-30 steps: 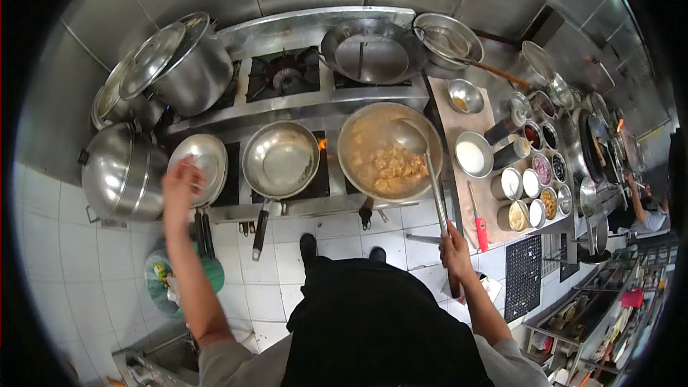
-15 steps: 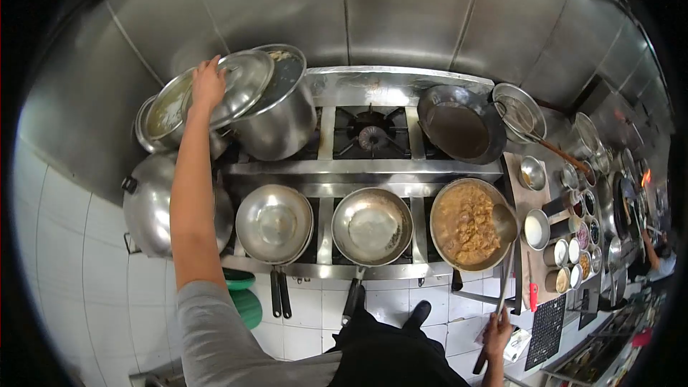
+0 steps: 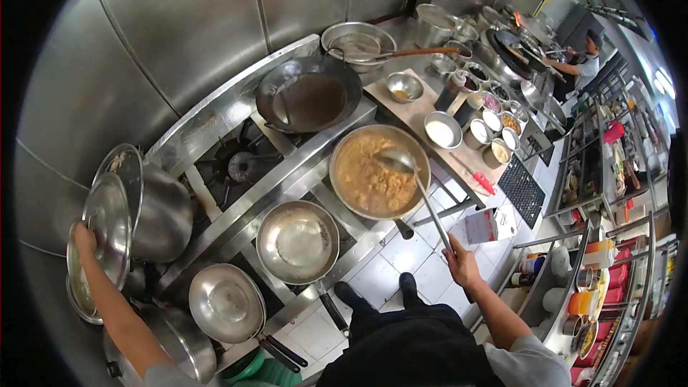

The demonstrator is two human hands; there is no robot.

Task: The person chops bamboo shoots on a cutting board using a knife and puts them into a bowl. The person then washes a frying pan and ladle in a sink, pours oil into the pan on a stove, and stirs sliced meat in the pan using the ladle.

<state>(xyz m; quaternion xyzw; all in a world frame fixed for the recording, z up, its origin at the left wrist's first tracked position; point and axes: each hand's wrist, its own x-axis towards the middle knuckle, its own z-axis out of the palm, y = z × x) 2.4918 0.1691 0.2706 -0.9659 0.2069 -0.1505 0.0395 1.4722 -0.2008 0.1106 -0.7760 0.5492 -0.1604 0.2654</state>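
Note:
At the far left, my left hand (image 3: pixel 84 238) is closed on the top of a steel pot lid (image 3: pixel 109 223), which tilts against the mouth of a tall stockpot (image 3: pixel 163 211). The fingers partly hide the lid's knob. My right hand (image 3: pixel 462 266) grips the dark handle of a ladle (image 3: pixel 431 204). Its bowl rests in the chunky brown stew (image 3: pixel 371 185) inside a wide pan (image 3: pixel 337 149) on the stove.
A bare frying pan (image 3: pixel 297 242) and stacked pans (image 3: pixel 226 304) sit on the front burners. Behind is a dark wok (image 3: pixel 309 97) holding brown liquid. Seasoning containers (image 3: pixel 476 133) crowd the board at right. A shelf rack (image 3: pixel 580 294) stands right; a co-worker (image 3: pixel 586 64) is farther back.
The view has turned to the right. The ladle's bowl has moved from the pan's right rim in over the stew. My left hand is still on the lid.

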